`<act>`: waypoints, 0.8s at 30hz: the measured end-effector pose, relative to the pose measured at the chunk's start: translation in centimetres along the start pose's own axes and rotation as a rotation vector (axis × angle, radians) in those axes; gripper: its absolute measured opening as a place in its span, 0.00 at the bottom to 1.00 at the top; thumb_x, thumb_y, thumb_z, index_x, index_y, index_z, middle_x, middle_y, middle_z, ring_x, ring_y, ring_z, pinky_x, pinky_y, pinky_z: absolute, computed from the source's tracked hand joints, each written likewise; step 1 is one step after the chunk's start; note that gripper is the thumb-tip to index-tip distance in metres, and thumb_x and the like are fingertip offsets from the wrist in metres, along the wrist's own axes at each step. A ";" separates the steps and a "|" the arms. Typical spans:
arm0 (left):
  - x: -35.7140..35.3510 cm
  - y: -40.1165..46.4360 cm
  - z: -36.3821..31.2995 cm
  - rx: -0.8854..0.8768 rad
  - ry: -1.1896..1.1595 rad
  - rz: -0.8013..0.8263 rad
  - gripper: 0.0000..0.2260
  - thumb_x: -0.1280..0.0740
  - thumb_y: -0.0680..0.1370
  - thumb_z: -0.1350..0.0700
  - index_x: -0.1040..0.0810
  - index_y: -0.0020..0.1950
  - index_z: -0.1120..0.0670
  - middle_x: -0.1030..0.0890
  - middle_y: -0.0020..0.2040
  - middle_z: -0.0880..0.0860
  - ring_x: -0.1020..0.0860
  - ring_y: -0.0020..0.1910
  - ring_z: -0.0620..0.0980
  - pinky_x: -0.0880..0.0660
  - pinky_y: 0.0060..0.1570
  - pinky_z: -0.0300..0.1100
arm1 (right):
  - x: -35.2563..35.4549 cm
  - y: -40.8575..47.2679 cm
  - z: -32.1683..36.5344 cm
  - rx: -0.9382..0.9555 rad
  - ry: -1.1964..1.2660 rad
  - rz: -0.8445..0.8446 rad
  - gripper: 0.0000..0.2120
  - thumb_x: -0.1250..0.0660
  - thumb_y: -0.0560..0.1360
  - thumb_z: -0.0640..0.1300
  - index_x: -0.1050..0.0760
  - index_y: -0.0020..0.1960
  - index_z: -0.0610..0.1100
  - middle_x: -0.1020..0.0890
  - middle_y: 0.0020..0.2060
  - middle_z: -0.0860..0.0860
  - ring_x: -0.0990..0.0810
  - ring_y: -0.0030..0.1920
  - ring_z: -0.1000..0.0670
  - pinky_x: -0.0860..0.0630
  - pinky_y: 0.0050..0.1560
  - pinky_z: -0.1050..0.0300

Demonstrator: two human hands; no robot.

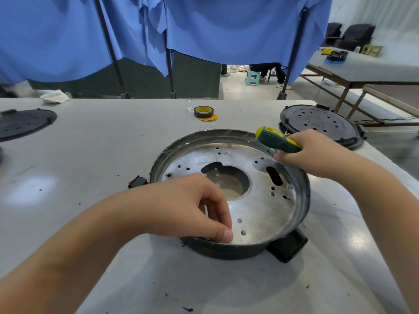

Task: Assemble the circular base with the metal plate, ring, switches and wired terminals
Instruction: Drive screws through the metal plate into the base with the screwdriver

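Observation:
The circular black base (229, 249) sits mid-table with the silvery metal plate (260, 211) lying inside it, full of holes and a large centre opening. A black handle block (288, 245) juts from its near right side. My left hand (192, 205) hovers over the plate's near edge, fingers curled with thumb and fingertips pinched together; what it pinches is too small to tell. My right hand (310, 152) rests at the base's far right rim and grips a green and yellow screwdriver (276, 139). A black rocker switch with a red part (137, 181) lies just left of the base.
A roll of black tape with a yellow core (203, 111) lies at the back. A black perforated disc (322, 124) sits at the far right edge, another (22, 123) at the far left. Blue curtains hang behind the table.

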State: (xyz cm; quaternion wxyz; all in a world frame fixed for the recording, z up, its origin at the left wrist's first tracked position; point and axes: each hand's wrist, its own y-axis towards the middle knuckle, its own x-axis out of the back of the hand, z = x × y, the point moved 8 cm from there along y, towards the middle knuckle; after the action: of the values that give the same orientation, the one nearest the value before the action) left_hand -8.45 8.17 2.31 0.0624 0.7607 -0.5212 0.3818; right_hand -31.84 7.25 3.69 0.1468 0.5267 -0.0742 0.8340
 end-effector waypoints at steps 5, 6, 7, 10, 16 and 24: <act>0.1 0.0 0.0 0.004 -0.002 -0.006 0.02 0.26 0.71 0.46 0.17 0.41 0.42 0.22 0.29 0.38 0.25 0.30 0.38 0.28 0.36 0.36 | -0.1 0.1 0.0 0.001 -0.008 0.004 0.10 0.31 0.74 0.52 0.24 0.40 0.46 0.25 0.26 0.49 0.29 0.26 0.52 0.33 0.31 0.58; 0.1 0.0 0.0 0.001 -0.007 -0.006 0.02 0.26 0.71 0.47 0.17 0.41 0.43 0.21 0.29 0.38 0.25 0.30 0.38 0.28 0.36 0.36 | -0.1 0.1 0.0 0.001 -0.010 0.005 0.10 0.31 0.74 0.52 0.24 0.40 0.46 0.25 0.26 0.49 0.29 0.26 0.51 0.32 0.31 0.58; 0.1 0.0 0.0 -0.003 -0.003 -0.004 0.02 0.26 0.71 0.47 0.17 0.41 0.43 0.21 0.30 0.39 0.25 0.30 0.38 0.28 0.35 0.36 | -0.1 0.1 0.0 0.002 -0.011 0.004 0.10 0.31 0.74 0.52 0.24 0.39 0.46 0.25 0.26 0.49 0.29 0.26 0.51 0.32 0.31 0.58; 0.1 -0.1 -0.2 -0.032 0.026 0.011 0.02 0.27 0.72 0.46 0.17 0.41 0.42 0.21 0.31 0.38 0.26 0.30 0.38 0.29 0.34 0.35 | 0.0 0.1 0.0 0.005 -0.009 0.000 0.10 0.31 0.74 0.52 0.24 0.39 0.46 0.25 0.26 0.50 0.29 0.27 0.51 0.33 0.31 0.58; 0.0 -0.4 -0.3 -0.093 0.065 0.027 0.04 0.30 0.72 0.41 0.18 0.44 0.38 0.19 0.37 0.43 0.25 0.33 0.37 0.28 0.37 0.36 | -0.1 0.2 0.0 0.001 -0.017 0.007 0.10 0.31 0.74 0.52 0.24 0.41 0.45 0.25 0.27 0.49 0.28 0.27 0.51 0.33 0.31 0.58; 1.1 -0.7 -0.9 -0.183 0.057 -0.022 0.06 0.30 0.70 0.42 0.19 0.46 0.38 0.18 0.40 0.40 0.23 0.38 0.38 0.26 0.39 0.38 | -0.1 0.2 0.0 0.001 -0.021 0.006 0.11 0.31 0.73 0.52 0.24 0.40 0.45 0.25 0.27 0.48 0.28 0.27 0.50 0.33 0.32 0.58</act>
State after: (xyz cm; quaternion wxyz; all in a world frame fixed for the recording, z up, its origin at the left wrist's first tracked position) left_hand -8.13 8.13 3.85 0.1509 0.7465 -0.5434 0.3532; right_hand -31.91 7.07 3.61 0.1432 0.5353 -0.0771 0.8289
